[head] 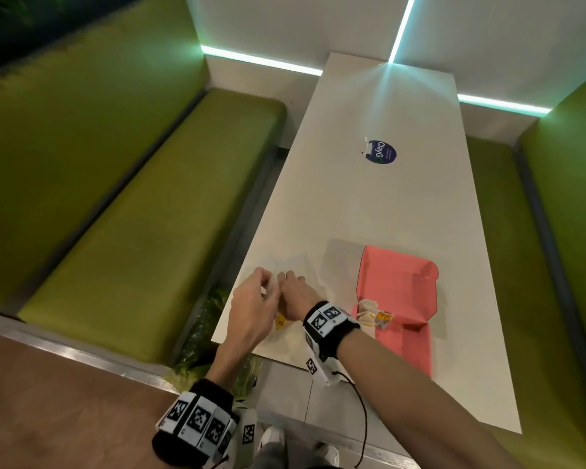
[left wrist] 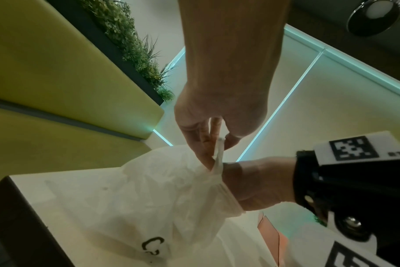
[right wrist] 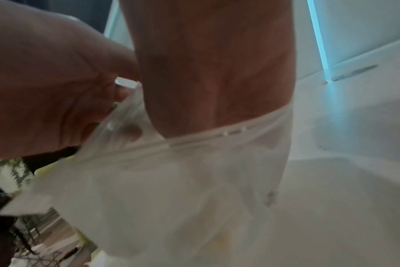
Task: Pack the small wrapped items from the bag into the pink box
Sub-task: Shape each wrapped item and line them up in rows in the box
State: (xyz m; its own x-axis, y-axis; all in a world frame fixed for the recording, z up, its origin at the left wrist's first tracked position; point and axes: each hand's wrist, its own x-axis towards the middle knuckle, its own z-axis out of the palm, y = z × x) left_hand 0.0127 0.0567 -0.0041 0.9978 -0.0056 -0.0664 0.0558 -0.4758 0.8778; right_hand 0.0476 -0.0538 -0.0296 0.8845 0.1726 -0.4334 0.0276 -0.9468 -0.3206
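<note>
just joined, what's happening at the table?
A person is working at a translucent white bag on the white table. The left hand pinches the bag's rim to hold it open; the right hand is inside it. The open pink box beside it already holds a few wrapped items.

white table w/ bag, pink box, sticker.
</note>
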